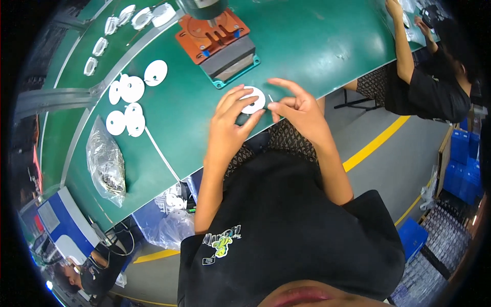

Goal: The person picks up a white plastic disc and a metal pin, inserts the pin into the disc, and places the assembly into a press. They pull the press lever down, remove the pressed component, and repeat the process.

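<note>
At the table's near edge my left hand [229, 118] curls over a round white disc [254, 102], its fingers on the far side and the thumb near the close side. Just to the right, my right hand [303, 109] has thumb and a finger pinched on a small thin pin-like piece [271, 98], with the index finger stretched out above. The piece is too small to tell its exact kind. Beyond both hands stands an orange metal fixture [215, 36] on a dark block with a teal base.
Several white discs [133, 89] lie on the green table [317, 41] to the left. Near them sits a clear plastic bag [106, 163] of thin metal pieces. White round parts [141, 18] stand along the far strip. Another person [429, 82] works at the right.
</note>
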Action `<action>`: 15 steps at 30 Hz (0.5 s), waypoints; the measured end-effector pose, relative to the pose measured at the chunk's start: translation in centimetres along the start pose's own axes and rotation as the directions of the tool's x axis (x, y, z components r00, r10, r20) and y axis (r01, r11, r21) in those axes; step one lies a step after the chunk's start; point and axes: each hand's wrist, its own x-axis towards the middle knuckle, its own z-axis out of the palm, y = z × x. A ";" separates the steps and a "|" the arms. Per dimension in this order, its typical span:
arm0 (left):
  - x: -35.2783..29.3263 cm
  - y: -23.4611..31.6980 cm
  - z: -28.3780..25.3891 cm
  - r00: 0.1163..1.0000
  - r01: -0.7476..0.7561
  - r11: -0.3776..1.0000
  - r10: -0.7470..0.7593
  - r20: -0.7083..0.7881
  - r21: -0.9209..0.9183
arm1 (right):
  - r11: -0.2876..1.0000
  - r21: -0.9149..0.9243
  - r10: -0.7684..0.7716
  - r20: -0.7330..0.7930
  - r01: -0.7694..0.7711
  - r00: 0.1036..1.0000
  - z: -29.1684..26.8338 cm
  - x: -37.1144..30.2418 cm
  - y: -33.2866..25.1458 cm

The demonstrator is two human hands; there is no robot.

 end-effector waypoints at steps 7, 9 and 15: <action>0.0 -0.3 -0.1 1.000 -0.021 1.000 0.021 -0.013 0.008 | 1.000 -0.010 -0.003 -0.087 0.002 0.996 0.5 0.1 -0.3; 0.0 -0.2 -0.1 1.000 -0.025 0.999 0.025 -0.013 0.026 | 0.999 -0.035 -0.041 -0.053 0.039 0.998 0.6 0.1 -0.4; 0.3 0.2 -0.2 1.000 -0.018 1.000 0.018 -0.007 0.005 | 0.951 -0.223 -0.248 -0.127 0.216 0.960 1.3 0.8 0.2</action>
